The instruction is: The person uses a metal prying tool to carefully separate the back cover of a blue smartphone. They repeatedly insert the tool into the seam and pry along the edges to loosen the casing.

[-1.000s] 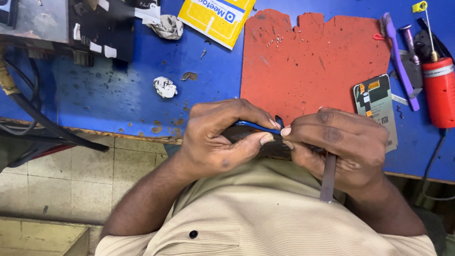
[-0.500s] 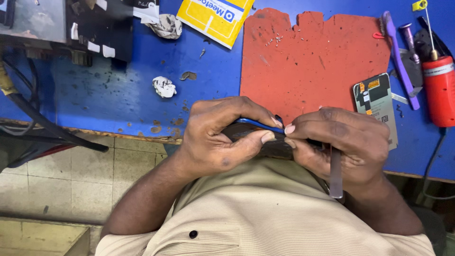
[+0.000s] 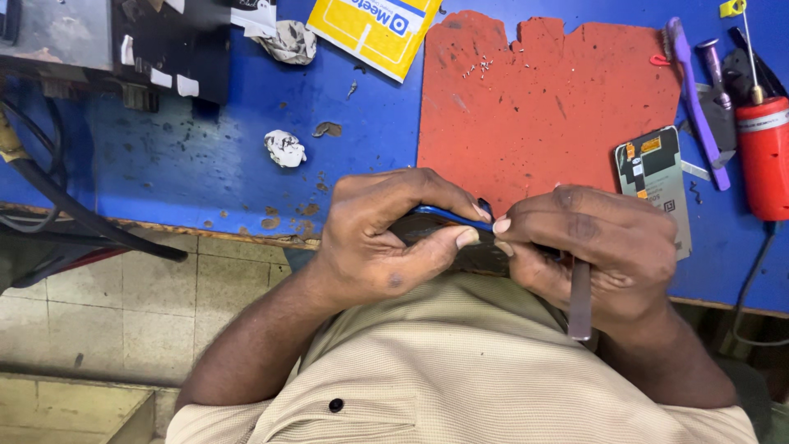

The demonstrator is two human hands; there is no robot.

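Note:
My left hand (image 3: 386, 234) grips a dark phone with a blue edge (image 3: 448, 219), held on edge close to my body, thumb and fingers pinching its side. My right hand (image 3: 596, 247) closes around a thin flat metal tool (image 3: 580, 300); its handle sticks out below my palm and its tip, hidden by my fingers, meets the phone's edge. Both hands touch at the fingertips over the near edge of the blue table (image 3: 246, 156). Most of the phone is hidden by my fingers.
A red work mat (image 3: 542, 99) with several tiny screws lies behind my hands. Right of it are a phone part with exposed boards (image 3: 653, 185), a purple brush (image 3: 694, 99) and a red canister (image 3: 764, 156). A yellow packet (image 3: 370, 29), crumpled paper (image 3: 284, 148) and black cables (image 3: 74, 214) are left.
My hands have barely moved. The metal tool's handle has shifted slightly lower and to the right in my right hand.

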